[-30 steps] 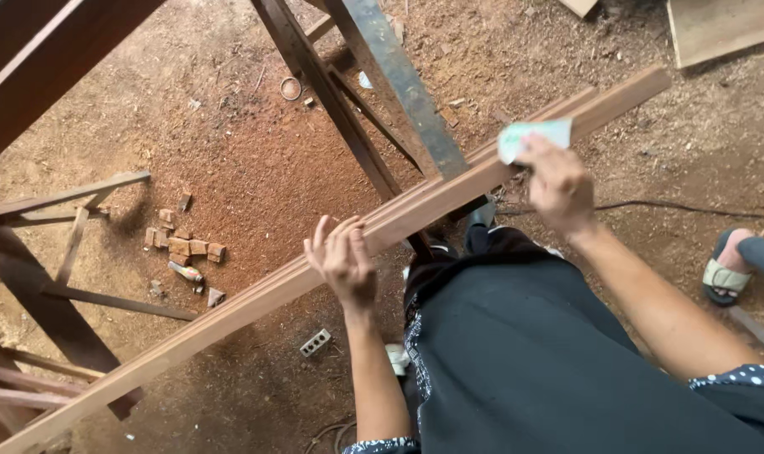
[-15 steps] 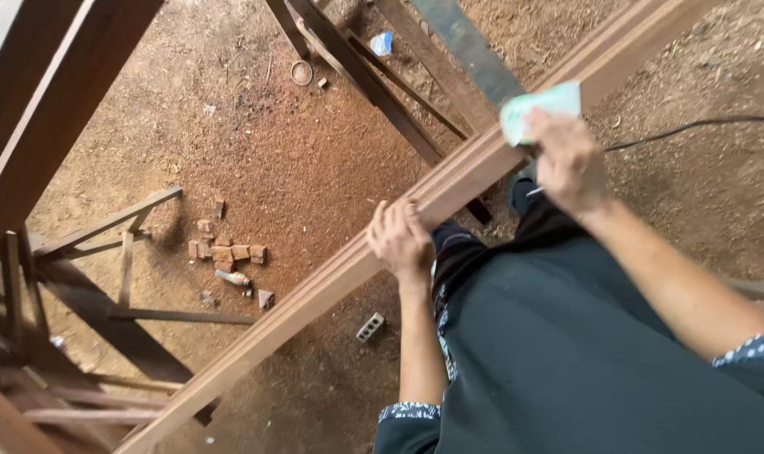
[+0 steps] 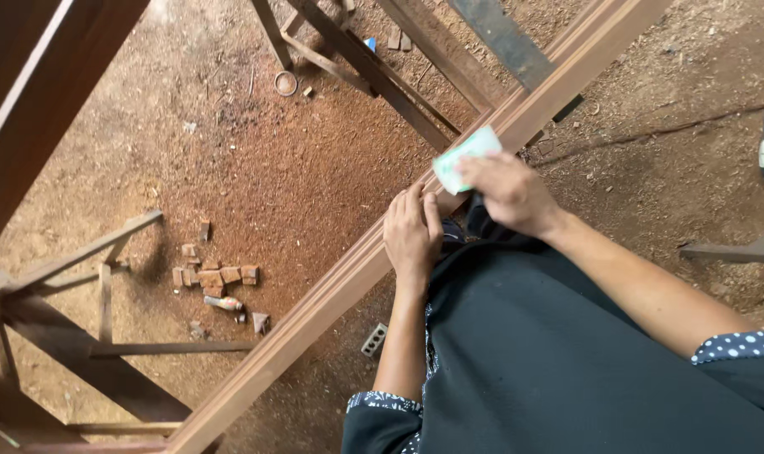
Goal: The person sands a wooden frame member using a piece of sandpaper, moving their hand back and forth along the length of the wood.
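While the left hand (image 3: 413, 235) lay flat, fingers open, on the moulded wooden rail (image 3: 331, 294), the right hand (image 3: 508, 192) pinched folded sandpaper (image 3: 464, 157) (pale green) against it, mid-sanding; further strokes along the rail seemed due.

Pale green sandpaper (image 3: 463, 157), reddish-brown beam (image 3: 356, 277)

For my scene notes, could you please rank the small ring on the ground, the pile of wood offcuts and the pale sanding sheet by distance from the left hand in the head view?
From the left hand:
1. Pale sanding sheet, just upper right, under the right hand.
2. Pile of wood offcuts, on the ground to the left.
3. Small ring, far up-left on the sawdust.
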